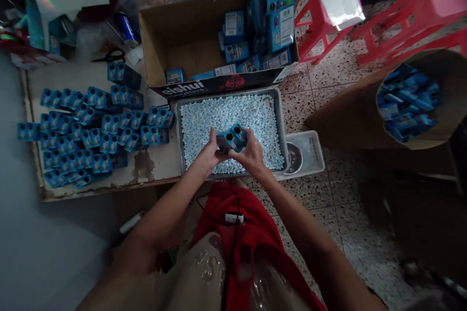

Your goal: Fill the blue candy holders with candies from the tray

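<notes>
Between my two hands are small blue boxes (232, 139) with dark round holes in their tops, held upright side by side. My left hand (211, 149) closes on their left side, thumb pointing up. On the right side my right hand (252, 149) grips them with bent fingers. Below the boxes lies a metal tray (282, 146), filled with many small pale blue and white pellets (204, 116). To the left, rows of similar blue boxes (76, 136) with round holes stand packed together on a white table (146, 167).
Behind the tray stands a cardboard carton (175, 24) with blue boxes at its right. A metal bowl (294, 158) sits in a clear plastic tray (314, 150). Another carton (343, 107) of flat blue packs is at right, near pink stools (328, 5). Scissors (114, 54) lie at the table's back.
</notes>
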`<state>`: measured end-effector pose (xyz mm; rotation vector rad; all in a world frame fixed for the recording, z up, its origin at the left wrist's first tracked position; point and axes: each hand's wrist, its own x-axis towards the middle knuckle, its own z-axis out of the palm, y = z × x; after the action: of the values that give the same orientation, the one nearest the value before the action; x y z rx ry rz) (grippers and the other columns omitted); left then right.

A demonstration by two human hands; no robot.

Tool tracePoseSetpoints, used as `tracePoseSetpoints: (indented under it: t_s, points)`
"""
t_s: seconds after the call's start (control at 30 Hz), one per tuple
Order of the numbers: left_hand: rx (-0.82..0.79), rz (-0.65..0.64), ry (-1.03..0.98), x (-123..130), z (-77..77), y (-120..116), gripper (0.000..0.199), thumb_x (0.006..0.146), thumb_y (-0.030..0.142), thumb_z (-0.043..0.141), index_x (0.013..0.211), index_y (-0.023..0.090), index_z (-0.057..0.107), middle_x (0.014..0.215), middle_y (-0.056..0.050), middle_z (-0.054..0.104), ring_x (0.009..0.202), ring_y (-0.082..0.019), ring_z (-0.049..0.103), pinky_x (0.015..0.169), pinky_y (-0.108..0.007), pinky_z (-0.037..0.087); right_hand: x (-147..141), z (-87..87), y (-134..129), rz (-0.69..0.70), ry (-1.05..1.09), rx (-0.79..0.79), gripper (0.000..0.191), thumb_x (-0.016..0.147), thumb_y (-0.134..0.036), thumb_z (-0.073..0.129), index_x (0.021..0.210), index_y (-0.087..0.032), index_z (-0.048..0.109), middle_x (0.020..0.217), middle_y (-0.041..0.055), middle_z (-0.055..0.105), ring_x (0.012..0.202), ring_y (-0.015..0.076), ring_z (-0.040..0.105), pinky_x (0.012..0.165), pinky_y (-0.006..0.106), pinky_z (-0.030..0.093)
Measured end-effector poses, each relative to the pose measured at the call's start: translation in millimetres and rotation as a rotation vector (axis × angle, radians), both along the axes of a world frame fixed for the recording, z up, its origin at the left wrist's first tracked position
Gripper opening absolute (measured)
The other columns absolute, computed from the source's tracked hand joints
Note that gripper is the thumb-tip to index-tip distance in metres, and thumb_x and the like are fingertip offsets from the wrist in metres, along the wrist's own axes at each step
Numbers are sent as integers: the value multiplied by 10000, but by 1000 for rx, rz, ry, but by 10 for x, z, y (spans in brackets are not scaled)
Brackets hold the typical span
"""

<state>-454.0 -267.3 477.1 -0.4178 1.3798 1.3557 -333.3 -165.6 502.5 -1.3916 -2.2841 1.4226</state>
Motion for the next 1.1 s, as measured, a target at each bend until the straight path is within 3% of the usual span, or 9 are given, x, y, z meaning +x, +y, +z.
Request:
tracePoseSetpoints:
  t_s: [0.17, 0.27, 0.37, 0.47, 0.63, 0.73, 0.87, 0.97, 1.1]
  points:
    - [-272, -572, 1188, 416, 328, -679, 891, 814, 401, 888, 1581, 208, 478, 1653, -213, 492, 1605, -407, 393, 1342, -643, 262, 31, 84, -38, -220, -126, -288, 748, 600, -497, 784, 1264, -198, 610, 1028, 75, 750, 955, 291, 705, 840, 411, 588]
    - [-317, -813, 1548, 642, 157, -786, 741, 928, 191, 711, 1614, 170, 432, 1667, -224, 482, 1625, -372, 375, 1364, -663, 162, -20, 77, -241, -353, -66, -643, 663, 576, -523, 792, 1129, -204, 610, 977, 48, 730, 889, 242, 701, 701, 324, 576]
    - [-389, -784, 1649, 662, -189, -742, 539, 976, 146, 595, 1511, 141, 528, 1537, -241, 612, 1517, -360, 533, 1332, -677, 236, -66, 82, -488, -437, -19, -898, 597, 602, -595, 799, 1018, -220, 592, 869, 16, 709, 788, 212, 694, 618, 295, 554]
    - [-289, -711, 1615, 474, -399, -772, 471, 940, 176, 655, 1408, 160, 601, 1437, -220, 678, 1427, -348, 613, 1313, -632, 315, -103, 69, -543, -341, -58, -908, 569, 639, -672, 811, 917, -227, 592, 788, 10, 717, 686, 191, 681, 597, 292, 535]
    - [-325, -220, 1299, -145, -293, -1029, 621, 660, 290, 950, 1206, 203, 669, 1180, -135, 739, 1194, -355, 707, 1100, -516, 561, -517, -138, 39, 424, -106, -446, 649, 765, -882, 670, 680, -239, 642, 613, 44, 688, 707, 253, 711, 706, 369, 564]
    - [-287, 70, 992, -503, -221, -1143, 766, 449, 293, 1049, 1120, 205, 690, 1087, -76, 748, 1153, -336, 725, 1052, -450, 588, -1090, -440, 551, 663, 206, -11, 660, 894, -868, 522, 940, -263, 783, 1064, 117, 815, 1121, 339, 728, 1075, 534, 536]
    - [-53, 187, 654, -656, -388, -1134, 807, 443, 295, 1042, 1163, 195, 692, 1192, -80, 775, 1171, -288, 741, 1045, -400, 598, -1759, -976, 977, 982, 375, 53, 699, 979, -818, 381, 1175, -282, 784, 1371, 105, 757, 1397, 337, 620, 1277, 619, 379]
    - [30, 246, 472, -553, -612, -1052, 813, 442, 342, 1035, 1172, 219, 698, 1177, -67, 795, 1148, -295, 755, 1014, -421, 625, -1872, -1284, 1049, 1064, 394, 72, 709, 958, -829, 412, 1229, -285, 778, 1446, 91, 721, 1453, 354, 575, 1298, 633, 342]
    - [99, 299, 345, -392, -762, -919, 825, 435, 369, 1029, 1191, 268, 714, 1115, -30, 809, 1112, -295, 767, 991, -437, 642, -1657, -1390, 958, 873, 360, 61, 703, 930, -850, 460, 1182, -293, 806, 1390, 88, 736, 1380, 347, 622, 1264, 595, 396]
